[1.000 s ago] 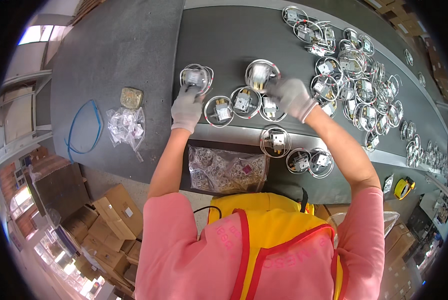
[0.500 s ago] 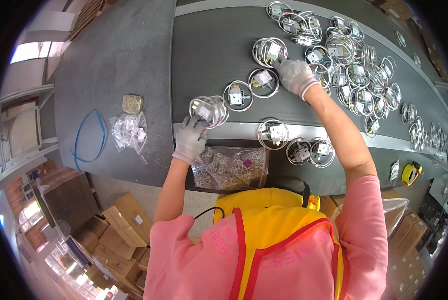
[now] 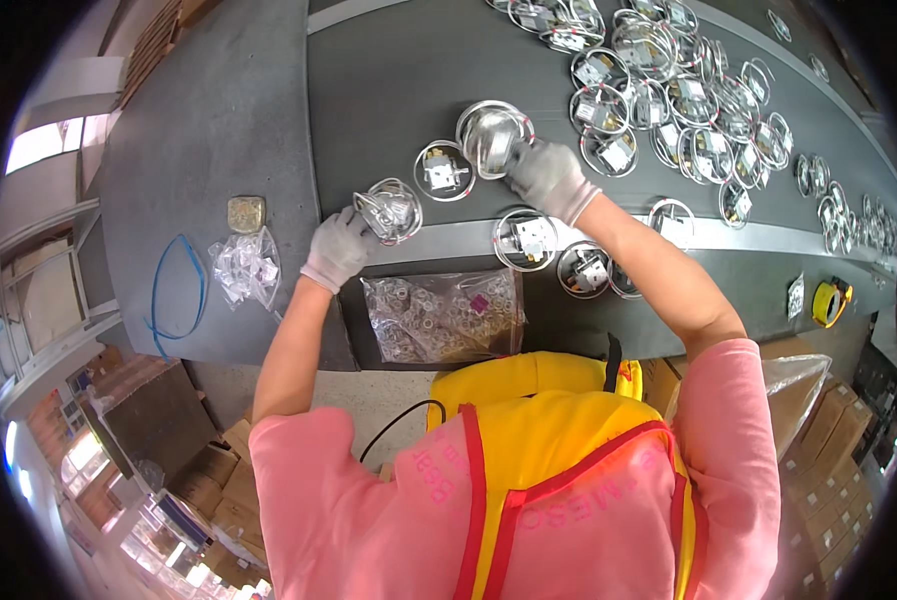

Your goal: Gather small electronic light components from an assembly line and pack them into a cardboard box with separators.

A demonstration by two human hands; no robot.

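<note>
head: fewer coils [image 3: 445, 174] btwn hands [image 3: 551, 180] now

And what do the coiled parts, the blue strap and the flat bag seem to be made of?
Coiled parts: probably metal, silvery, glinting. Blue strap: likely smooth plastic, holding its curve. Flat bag: apparently clear plastic film, glossy, wrinkled, contents visible.

Glossy metal coils [image 3: 389, 211], matt dark belt [image 3: 388, 100]

Pale grey gloves [image 3: 334, 252] are worn on both hands [image 3: 550, 182]; behind them, a short-sleeved pink shirt [image 3: 368, 510] (lettered in deeper pink) is overlaid by a red-edged yellow vest [image 3: 548, 440].
</note>
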